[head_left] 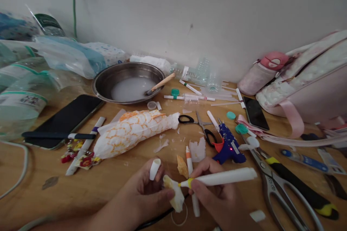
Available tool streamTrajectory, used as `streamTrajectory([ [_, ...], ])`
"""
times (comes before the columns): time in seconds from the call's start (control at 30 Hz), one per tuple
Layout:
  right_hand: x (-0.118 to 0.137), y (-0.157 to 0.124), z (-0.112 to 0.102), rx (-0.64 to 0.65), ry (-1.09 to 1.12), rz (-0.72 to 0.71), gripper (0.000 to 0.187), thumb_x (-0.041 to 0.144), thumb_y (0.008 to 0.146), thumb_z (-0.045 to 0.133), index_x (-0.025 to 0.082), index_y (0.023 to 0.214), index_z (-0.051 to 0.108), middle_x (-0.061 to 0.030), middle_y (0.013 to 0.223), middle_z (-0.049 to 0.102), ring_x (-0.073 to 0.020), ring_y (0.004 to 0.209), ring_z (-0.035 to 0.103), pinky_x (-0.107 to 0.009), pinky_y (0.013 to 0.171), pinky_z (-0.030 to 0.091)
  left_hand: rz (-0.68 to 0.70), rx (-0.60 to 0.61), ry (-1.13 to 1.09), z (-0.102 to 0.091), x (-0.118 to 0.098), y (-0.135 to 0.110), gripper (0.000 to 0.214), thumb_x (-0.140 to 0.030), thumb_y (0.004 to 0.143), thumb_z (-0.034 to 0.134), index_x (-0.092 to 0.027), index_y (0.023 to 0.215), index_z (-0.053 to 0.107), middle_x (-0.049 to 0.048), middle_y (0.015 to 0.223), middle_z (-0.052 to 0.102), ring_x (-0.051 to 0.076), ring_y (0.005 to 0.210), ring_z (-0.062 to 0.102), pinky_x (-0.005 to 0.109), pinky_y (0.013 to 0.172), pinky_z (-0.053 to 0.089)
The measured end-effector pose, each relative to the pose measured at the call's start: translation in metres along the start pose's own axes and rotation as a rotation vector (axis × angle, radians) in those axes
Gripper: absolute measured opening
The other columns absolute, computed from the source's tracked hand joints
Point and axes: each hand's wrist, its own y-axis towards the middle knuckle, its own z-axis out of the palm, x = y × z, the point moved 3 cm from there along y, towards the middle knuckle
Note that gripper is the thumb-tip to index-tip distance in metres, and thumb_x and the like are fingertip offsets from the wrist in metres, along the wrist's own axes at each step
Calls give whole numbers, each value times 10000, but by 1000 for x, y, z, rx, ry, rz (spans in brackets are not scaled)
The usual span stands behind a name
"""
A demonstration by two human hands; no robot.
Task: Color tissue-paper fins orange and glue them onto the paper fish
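A: Both hands are busy at the near middle of the worktop (81, 191); the left hand (149, 191) pinches a small yellow-tinged white piece (177, 202) between thumb and fingers, with a white marker cap (154, 169) tucked in as well!

B: And the right hand (217, 195)?

A: Its fingers are closed around a yellow marker (226, 177), pinching near the yellow collar; the tip points left and seems to meet the edge of the piece!

B: How does that piece handle, would you say?

A: Light, I judge, thin and papery; it probably bends or tears under a hard press; best taken by the broad part, flat between thumb and finger, clear of the tip. The marker looks light, stiff and smooth; a grip low by the collar should steady it.

B: Any writing to call out?

A: The bottle (20, 115) at the left wears a pale label (23, 98) with green bands and what look like Chinese characters, too blurred for me to read surely; over on the right, the blue glue gun (229, 148) carries a small white sticker (235, 147), its print illegible; I can make out no brand on the marker!
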Motion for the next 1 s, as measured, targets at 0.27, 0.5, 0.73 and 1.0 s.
streamTrajectory([
  [0.27,0,1,-2,18,2,-3,231,393,748,619,193,729,503,57,608,445,-75,554,391,-195,504,294,13,-2,-3,0,3,0,422,-301,686,760,-212,627,351,-104,598,422,68,555,351,181,547,337],
  [0.5,-3,2,1,55,20,-22,314,482,753,623,185,746,523,45,643,456,-82,585,388,-208,535,294,13,-30,59,-2,8,-3,422,-336,679,758,-216,633,356,-92,624,429,80,577,383,196,558,360],
  [0.73,-5,4,0,82,87,-24,374,534,749,628,177,733,516,46,635,458,-74,585,387,-197,545,302,-27,26,-2,1,11,-4,421,-317,699,747,-219,641,342,-96,627,489,75,565,421,201,562,366],
  [1.0,-8,9,2,87,170,23,363,509,738,654,175,726,514,60,579,490,-43,516,383,-169,489,276,-19,10,70,-2,11,-6,382,-289,692,737,-222,628,366,-89,641,472,93,591,419,207,577,370],
])
